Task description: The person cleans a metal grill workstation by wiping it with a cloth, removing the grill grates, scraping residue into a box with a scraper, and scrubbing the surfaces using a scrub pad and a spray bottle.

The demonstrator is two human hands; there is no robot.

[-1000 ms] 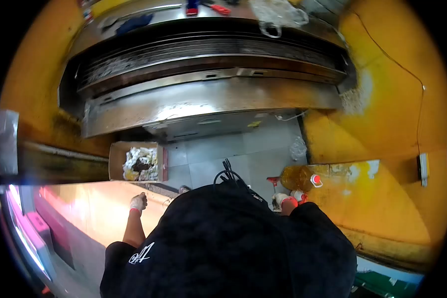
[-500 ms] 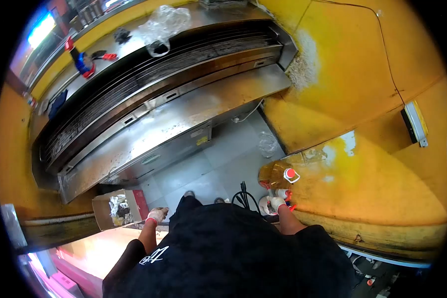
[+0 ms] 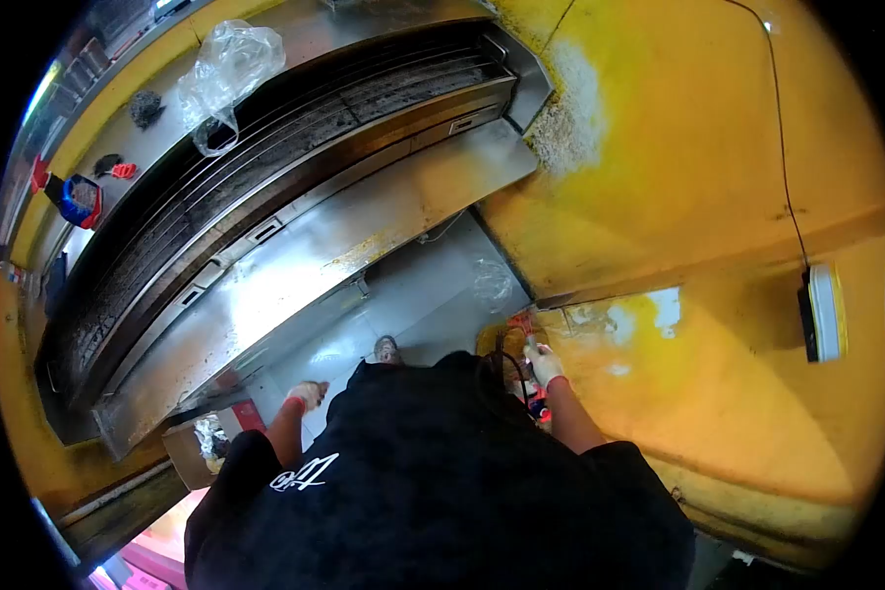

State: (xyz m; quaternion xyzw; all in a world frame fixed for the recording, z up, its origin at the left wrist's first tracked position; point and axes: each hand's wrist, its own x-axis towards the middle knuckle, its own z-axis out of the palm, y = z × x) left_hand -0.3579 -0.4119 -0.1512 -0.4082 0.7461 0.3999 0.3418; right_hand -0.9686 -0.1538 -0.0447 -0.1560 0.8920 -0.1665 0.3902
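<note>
Right hand (image 3: 544, 365) closed round red-headed tool (image 3: 521, 321), presumably leaving its head free; left hand (image 3: 311, 393) near cardboard box (image 3: 188, 458), can't tell grip.

We had swung our view to the right; our right hand (image 3: 542, 365) had come up with a red-headed tool (image 3: 521, 322), and our left hand (image 3: 308, 394) had drawn farther from the box (image 3: 187, 456).

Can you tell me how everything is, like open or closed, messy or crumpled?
Left hand: gloved; grip unclear.
Right hand: gloved, closed around a red-ended tool.
Cardboard box: open, crumpled white stuff inside.
Clear plastic bag: crumpled.
Metal grill: blackened, grimy.
Spray bottle: trigger top on; fullness unclear.
Yellow wall: patchy and stained.
</note>
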